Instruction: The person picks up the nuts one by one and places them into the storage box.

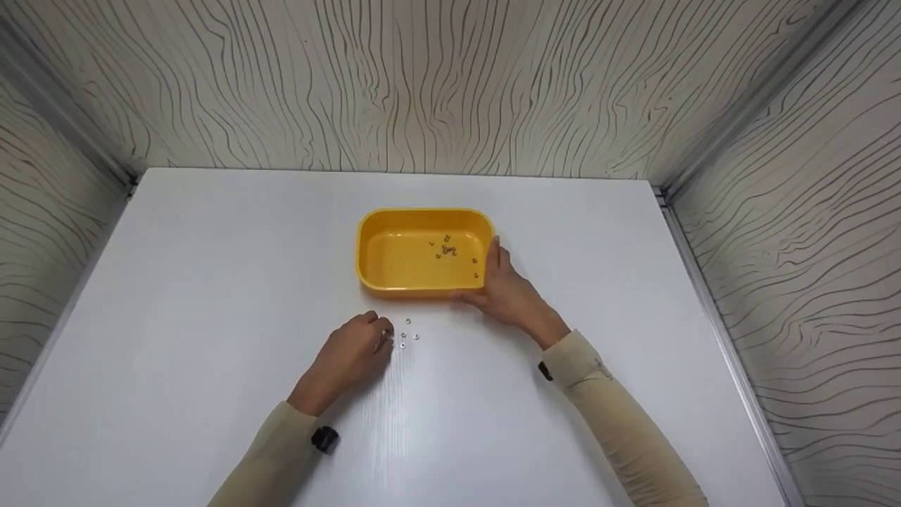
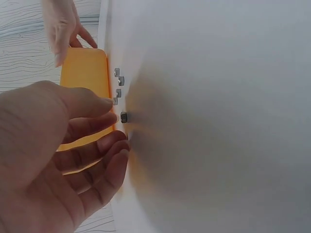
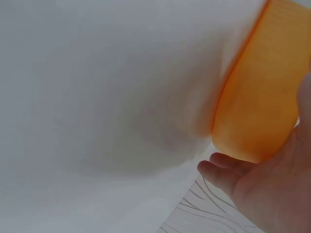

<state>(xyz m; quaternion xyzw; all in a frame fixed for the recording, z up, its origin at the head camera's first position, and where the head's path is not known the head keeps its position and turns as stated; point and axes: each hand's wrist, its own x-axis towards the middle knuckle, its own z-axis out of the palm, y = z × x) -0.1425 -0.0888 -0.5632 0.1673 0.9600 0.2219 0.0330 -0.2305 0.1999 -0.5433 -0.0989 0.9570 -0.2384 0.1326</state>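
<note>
A yellow plastic tub (image 1: 380,260) stands on the white table, with several small metal nuts (image 1: 449,249) lying in its right half. My right hand (image 1: 510,292) holds the tub's near right corner, thumb along the front wall and fingers along the right side. Just in front of the tub, my left hand (image 1: 355,348) is low over the table, fingers bent and apart. Beside its fingertips lie several loose nuts (image 1: 403,335). In the left wrist view, one dark nut (image 2: 124,117) is right at the tips of the thumb and index finger.
The white table (image 1: 211,282) reaches back to a wall panel (image 1: 401,84) with a wood-grain line pattern. Similar panels flank it left and right. A metal rail (image 1: 732,352) runs along the table's right edge. Each wrist carries a small black device (image 1: 325,439).
</note>
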